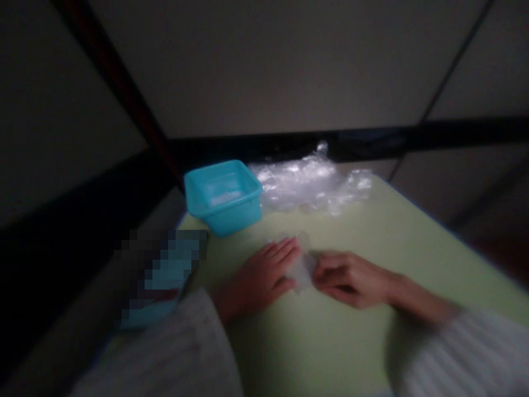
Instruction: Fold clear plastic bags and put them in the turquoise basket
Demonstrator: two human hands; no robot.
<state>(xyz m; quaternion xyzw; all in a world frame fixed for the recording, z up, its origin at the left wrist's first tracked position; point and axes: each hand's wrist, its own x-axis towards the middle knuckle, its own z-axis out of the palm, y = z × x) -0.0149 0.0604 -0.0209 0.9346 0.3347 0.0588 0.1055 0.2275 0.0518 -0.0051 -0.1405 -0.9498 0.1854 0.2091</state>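
A small clear plastic piece lies on the yellow-green table between my hands. My left hand rests flat with its fingers stretched out, their tips over the left part of the plastic. On the other side, my right hand has its fingers curled together at the plastic's right edge, pinching it. The picture is dim and blurred, so the fine outline of the piece is hard to make out.
A turquoise basket with something whitish inside stands at the back left. Crumpled clear plastic lies beside it along the far edge. A pixelated bluish object is at the left edge. Pale panels rise behind the table.
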